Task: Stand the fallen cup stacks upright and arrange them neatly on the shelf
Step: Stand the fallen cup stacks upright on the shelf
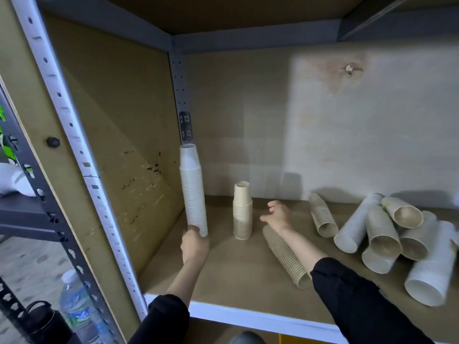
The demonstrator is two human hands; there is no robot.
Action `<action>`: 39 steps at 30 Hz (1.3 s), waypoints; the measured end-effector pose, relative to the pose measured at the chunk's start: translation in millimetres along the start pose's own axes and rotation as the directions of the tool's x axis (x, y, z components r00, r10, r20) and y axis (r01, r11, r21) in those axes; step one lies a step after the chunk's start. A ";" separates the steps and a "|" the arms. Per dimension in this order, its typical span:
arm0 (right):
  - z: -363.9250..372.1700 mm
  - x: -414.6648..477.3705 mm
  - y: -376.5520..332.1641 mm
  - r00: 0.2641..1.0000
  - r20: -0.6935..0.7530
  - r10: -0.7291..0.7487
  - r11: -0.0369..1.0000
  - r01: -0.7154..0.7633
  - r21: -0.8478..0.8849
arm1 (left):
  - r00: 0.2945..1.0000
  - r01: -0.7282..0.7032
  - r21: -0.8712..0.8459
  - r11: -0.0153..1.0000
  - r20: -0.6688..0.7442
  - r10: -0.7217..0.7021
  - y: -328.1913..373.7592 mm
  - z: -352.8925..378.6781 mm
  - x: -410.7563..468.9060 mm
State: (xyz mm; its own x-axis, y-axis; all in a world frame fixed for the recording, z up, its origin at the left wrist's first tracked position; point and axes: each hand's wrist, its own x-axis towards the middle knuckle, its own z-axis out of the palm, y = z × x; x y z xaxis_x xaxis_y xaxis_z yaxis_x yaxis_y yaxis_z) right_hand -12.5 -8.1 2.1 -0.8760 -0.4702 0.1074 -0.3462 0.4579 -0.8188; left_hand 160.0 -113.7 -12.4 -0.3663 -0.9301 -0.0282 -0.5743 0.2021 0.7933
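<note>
left hand (pixel 195 245) gripping tall cup stack (pixel 193 192)

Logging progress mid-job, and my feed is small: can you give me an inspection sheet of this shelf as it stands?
Surface: brown shelf board.
Job's things: tall white stack upright in the back left corner; short beige stack upright, standing free; fallen beige stack under the right forearm; heap of fallen stacks at right.
Clutter: nothing seen.
Hands: left hand grips the tall white stack's base; right hand open, empty.
Cables: nothing seen.
Surroundings: water bottle and dark flask below left; stained back wall.
</note>
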 end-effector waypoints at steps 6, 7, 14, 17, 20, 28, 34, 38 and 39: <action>-54.5 11.9 20.8 0.994 -0.106 0.029 0.996 -0.038 -0.086 | 0.957 -0.024 0.083 0.996 0.289 -0.001 28.8 35.6 -24.7; -61.8 14.1 24.7 0.991 -0.126 0.037 0.993 -0.050 -0.104 | 0.942 -0.013 0.056 0.998 0.337 -0.007 34.7 43.7 -28.4; -93.7 27.6 51.4 0.971 -0.203 0.125 0.951 -0.175 -0.255 | 0.861 0.074 -0.041 0.996 0.507 -0.043 62.3 89.1 -44.0; -101.1 31.7 58.0 0.970 -0.184 0.158 0.935 -0.207 -0.288 | 0.851 0.066 -0.054 0.996 0.524 -0.028 65.8 98.5 -44.5; -104.6 35.7 61.5 0.970 -0.161 0.185 0.929 -0.226 -0.293 | 0.833 0.095 -0.075 0.993 0.553 -0.037 67.0 103.2 -43.4; -102.6 53.6 68.0 0.951 -0.075 0.299 0.919 -0.308 -0.245 | 0.772 0.177 -0.066 0.982 0.629 -0.096 79.5 108.2 -39.2; -107.6 73.7 76.3 0.914 -0.021 0.406 0.892 -0.401 -0.208 | 0.748 0.206 -0.098 0.974 0.657 -0.092 98.5 110.0 -37.1; -110.9 82.9 78.7 0.900 0.008 0.435 0.890 -0.429 -0.152 | 0.828 0.140 -0.121 0.983 0.558 -0.049 116.1 115.4 -30.3; -110.7 85.0 78.4 0.901 0.016 0.434 0.896 -0.430 -0.114 | 0.857 0.114 -0.124 0.986 0.515 -0.034 121.0 116.1 -28.0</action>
State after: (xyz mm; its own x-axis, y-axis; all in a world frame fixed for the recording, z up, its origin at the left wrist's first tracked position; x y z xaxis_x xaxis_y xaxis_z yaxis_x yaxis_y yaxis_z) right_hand -151.3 71.3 9.5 -0.9339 -0.2367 -0.2680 0.0285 0.6980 -0.7156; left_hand 15.7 -27.7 13.8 -0.6713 -0.6455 -0.3643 -0.5171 0.0557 0.8541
